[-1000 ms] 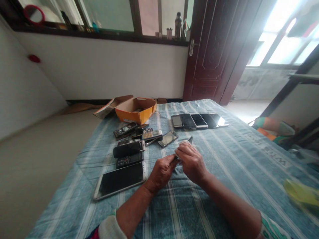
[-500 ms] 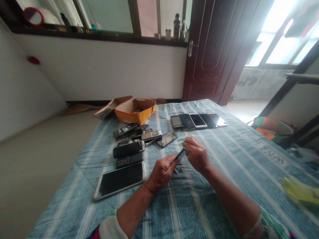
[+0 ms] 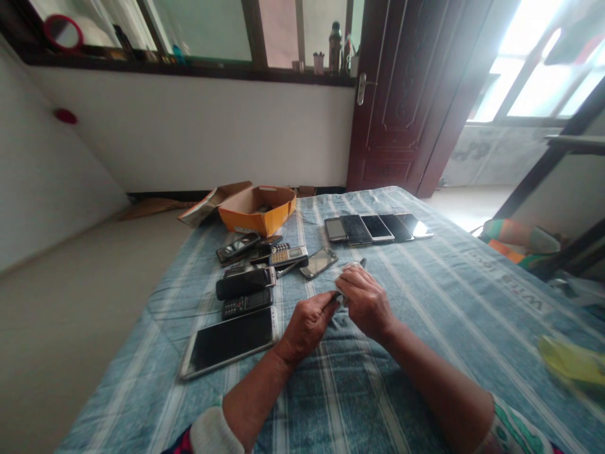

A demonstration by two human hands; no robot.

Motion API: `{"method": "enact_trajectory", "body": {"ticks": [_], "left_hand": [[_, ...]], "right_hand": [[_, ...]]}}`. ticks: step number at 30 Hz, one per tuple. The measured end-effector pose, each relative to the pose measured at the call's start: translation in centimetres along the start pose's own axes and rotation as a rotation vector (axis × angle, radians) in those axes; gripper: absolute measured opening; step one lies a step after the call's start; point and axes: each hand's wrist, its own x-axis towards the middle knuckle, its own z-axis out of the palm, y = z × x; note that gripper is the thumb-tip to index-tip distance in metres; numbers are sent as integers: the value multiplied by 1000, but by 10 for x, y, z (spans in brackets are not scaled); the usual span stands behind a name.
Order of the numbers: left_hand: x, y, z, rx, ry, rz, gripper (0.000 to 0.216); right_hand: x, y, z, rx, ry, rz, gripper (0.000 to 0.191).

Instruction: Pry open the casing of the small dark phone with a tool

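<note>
Slim dark phone (image 3: 363, 261), mostly hidden, between both hands over striped cover (image 3: 449, 296). Left hand (image 3: 306, 325) pinches near end; right hand (image 3: 366, 304) closed round it with white wipe (image 3: 346, 302). Hard rubbing could, I judge, twist it from that short pinch.

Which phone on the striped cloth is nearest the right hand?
The slanted grey-screened phone at the right edge of the pile; the others lie farther from the right hand.

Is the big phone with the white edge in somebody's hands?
No, the big white-edged phone lies on the striped cloth, to the left of the left hand.
</note>
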Motion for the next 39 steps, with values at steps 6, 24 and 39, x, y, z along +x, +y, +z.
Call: {"method": "enact_trajectory", "body": {"ticks": [6,24,39], "left_hand": [[1,6,0,12,-26,9,32],[1,3,0,9,-30,11,29],[2,3,1,46,10,30,28]], "right_hand": [[0,24,-7,-54,54,49,33],[0,21,-6,-62,45,16,33],[2,6,-8,-25,-64,-42,33]]}}
